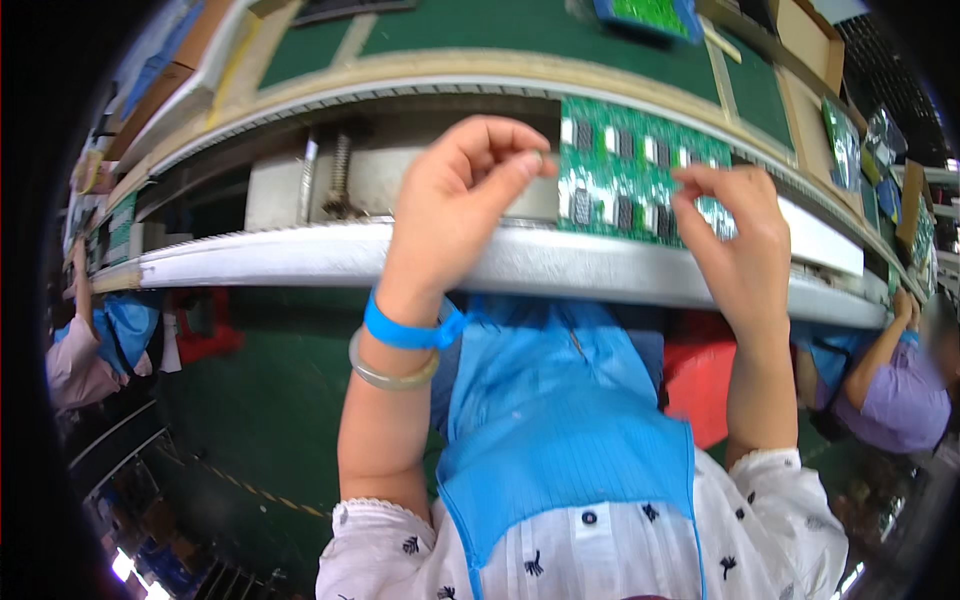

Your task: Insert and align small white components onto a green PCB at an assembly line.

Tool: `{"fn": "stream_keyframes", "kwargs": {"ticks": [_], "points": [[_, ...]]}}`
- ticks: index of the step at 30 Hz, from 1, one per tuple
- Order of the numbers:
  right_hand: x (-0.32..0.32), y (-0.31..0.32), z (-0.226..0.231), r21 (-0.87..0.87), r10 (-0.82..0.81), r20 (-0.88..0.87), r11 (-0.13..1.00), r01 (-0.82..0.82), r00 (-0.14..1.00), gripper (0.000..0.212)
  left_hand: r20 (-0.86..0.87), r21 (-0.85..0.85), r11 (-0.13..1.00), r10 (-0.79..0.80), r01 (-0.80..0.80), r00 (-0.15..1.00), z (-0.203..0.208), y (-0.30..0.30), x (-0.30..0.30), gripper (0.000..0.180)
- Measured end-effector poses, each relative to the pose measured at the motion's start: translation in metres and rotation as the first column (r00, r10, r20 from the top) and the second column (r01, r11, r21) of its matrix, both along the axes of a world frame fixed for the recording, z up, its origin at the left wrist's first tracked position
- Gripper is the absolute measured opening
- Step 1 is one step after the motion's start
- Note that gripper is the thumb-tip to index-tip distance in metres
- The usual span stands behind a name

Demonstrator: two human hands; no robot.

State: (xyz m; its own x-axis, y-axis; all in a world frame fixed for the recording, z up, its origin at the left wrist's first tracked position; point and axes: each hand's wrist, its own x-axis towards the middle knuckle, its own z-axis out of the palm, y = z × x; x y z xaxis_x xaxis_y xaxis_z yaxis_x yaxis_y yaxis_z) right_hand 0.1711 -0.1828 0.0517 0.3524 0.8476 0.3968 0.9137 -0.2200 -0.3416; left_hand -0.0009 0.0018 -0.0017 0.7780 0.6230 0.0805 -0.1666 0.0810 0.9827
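A person seen from above, wearing a blue apron over a white patterned blouse, works with both bare hands at a long track edged by two metal rails. A green rectangular circuit board, set with two rows of black and white parts, lies in the track right of centre, between the smooth silver near rail and the ridged far rail.

The left hand is raised just beyond the board's left edge, thumb and forefinger tips drawn close together; motion blur makes it impossible to tell whether they pinch something small. The right hand is over the board's right end, thumb and forefinger parted by a narrow gap.

To the left, a threaded metal rod stands inside the track. Beyond the far rail is a green work surface, with a blue tray of green pieces at its far edge. The left wrist wears a bright blue band and a pale bangle.
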Motion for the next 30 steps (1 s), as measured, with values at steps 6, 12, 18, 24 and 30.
{"fn": "stream_keyframes", "kwargs": {"ticks": [6,12,18,24,30], "points": [[0.021,-0.006,-0.018,0.156,-0.111,-0.244,0.976,0.152,0.963,0.02,0.069,-0.129,0.989,-0.056,0.065,0.996,0.004,0.005,-0.003,0.016],[0.037,-0.015,-0.034,0.23,-0.2,-0.329,0.931,0.283,0.923,0.02,0.056,-0.179,0.984,-0.013,0.023,0.998,0.002,0.008,-0.004,0.015],[0.043,-0.021,-0.045,0.286,-0.19,-0.352,0.911,0.298,0.917,0.02,0.028,-0.174,0.984,-0.031,0.035,0.999,0.007,0.005,-0.004,0.017],[0.045,-0.02,-0.046,0.309,-0.167,-0.407,0.9,0.307,0.898,0.02,-0.089,-0.057,0.997,-0.06,0.055,0.994,0.014,-0.001,0.0,0.018],[0.047,-0.023,-0.048,0.348,-0.119,-0.399,0.898,0.27,0.909,0.02,-0.205,0.055,0.995,-0.072,0.085,0.976,0.029,-0.013,0.007,0.016]]}}
